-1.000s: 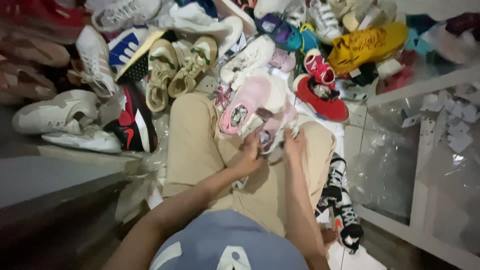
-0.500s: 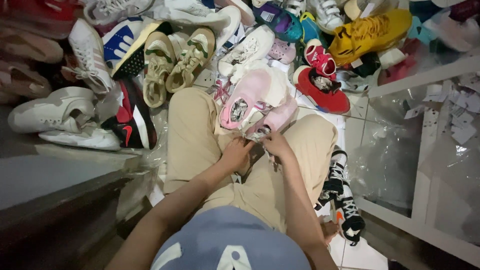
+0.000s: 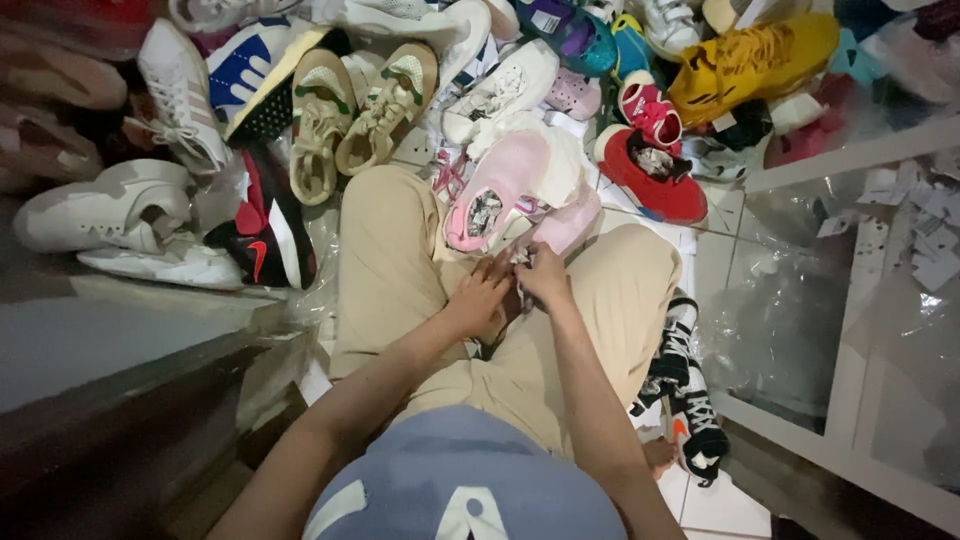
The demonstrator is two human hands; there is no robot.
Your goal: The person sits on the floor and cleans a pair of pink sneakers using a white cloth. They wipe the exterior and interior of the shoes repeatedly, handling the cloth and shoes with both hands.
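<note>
**Two hands at the heel of a pink shoe, amid a floor of footwear**

The left hand (image 3: 482, 298) and the right hand (image 3: 545, 272) meet in the person's lap, fingers curled in toward each other at the near end of a pair of pink shoes (image 3: 510, 190). Between the fingertips sits something small and pale, possibly a tag or a bit of lace; it is too small to tell which. Both hands are partly closed in a pinching hold on that piece, though how firmly cannot be made out. The shoes lie across the tan trousers (image 3: 400, 260), toes pointing far and slightly left, which puts the heel end within easy reach of both hands and lets the thighs bear them.

The pink shoes are pale rose with a white sole edge; crumpled paper stuffing shows in the opening of the left one, so the shoe holds its shape.

Further out, footwear crowds the tiled floor. Just far and right of the lap lies a red shoe (image 3: 652, 180), also stuffed with paper. Beyond it, at far right, is a yellow sneaker (image 3: 750, 60). To the far left stand a pair of beige sandals (image 3: 355, 110), and left of those a black and red shoe (image 3: 268, 240) and a white sneaker (image 3: 110, 205). Near the right knee, on the floor, rests a black and white shoe (image 3: 690, 400). At right, clear plastic bags (image 3: 790, 330) lean against a white shelf frame (image 3: 850, 300).
</note>
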